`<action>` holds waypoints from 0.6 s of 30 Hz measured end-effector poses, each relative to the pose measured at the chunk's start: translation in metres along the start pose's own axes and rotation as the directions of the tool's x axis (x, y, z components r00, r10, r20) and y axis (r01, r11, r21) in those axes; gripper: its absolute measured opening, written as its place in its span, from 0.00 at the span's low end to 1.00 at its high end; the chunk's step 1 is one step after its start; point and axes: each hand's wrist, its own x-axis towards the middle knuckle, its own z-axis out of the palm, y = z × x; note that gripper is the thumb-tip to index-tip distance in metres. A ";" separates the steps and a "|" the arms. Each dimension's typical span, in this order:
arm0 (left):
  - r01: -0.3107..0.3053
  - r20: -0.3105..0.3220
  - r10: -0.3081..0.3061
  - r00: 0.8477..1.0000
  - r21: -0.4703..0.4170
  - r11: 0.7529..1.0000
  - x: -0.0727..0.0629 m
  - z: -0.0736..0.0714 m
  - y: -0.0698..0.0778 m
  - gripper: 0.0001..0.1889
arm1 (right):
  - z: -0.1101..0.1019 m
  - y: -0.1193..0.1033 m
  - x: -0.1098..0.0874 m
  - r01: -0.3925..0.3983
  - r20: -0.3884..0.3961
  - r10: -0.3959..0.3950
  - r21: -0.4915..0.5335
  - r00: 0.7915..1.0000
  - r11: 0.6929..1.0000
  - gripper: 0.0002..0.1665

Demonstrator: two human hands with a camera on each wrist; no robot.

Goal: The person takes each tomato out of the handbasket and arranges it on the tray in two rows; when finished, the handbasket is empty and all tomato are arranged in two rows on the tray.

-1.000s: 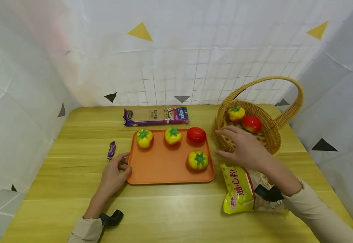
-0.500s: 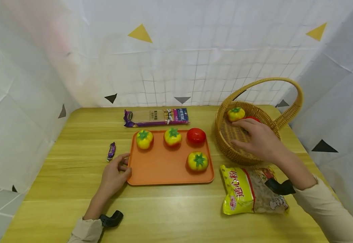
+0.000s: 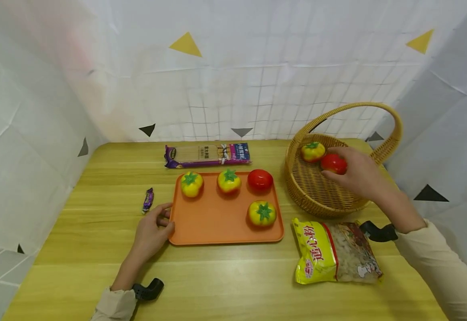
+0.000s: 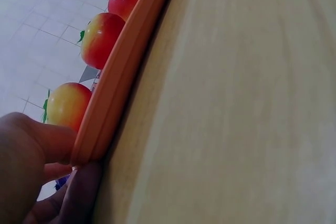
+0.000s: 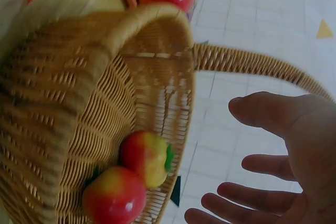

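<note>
My left hand (image 3: 151,228) grips the left edge of an orange tray (image 3: 213,223), fingers and thumb at its rim (image 4: 100,108). Red-and-yellow toy tomatoes sit on the tray: two with green leaves up (image 3: 192,184) along the back, one red side up (image 3: 260,180), and another (image 3: 262,213) at the right. My right hand (image 3: 359,171) is over the wicker basket (image 3: 303,196), thumb and fingers spread about a red toy tomato (image 3: 331,164) in the head view. In the right wrist view the fingers (image 5: 257,198) are spread, holding nothing, apart from that tomato (image 5: 114,196). A yellow tomato (image 3: 312,151) lies beside it.
A yellow bag of pasta (image 3: 317,254) lies in front of the basket. Behind the tray is a purple pack of spaghetti (image 3: 201,154). A small purple wrapped candy (image 3: 147,199) is left of the tray. The basket's tall handle (image 3: 361,104) arches over it.
My right hand has moved rightward from the basket's near left rim to the red tomato inside, and the basket's near side shows. The left hand stays at the tray.
</note>
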 end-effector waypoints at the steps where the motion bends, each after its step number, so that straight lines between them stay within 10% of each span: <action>1: -0.002 -0.003 0.002 1.000 -0.001 1.000 0.000 0.000 0.000 0.27 | -0.001 0.003 0.002 -0.011 0.015 0.011 -0.002 1.000 1.000 0.37; 18: 0.010 0.002 -0.010 1.000 0.014 1.000 0.001 -0.001 0.002 0.27 | -0.003 0.034 0.024 -0.054 0.077 0.056 -0.027 0.995 0.998 0.38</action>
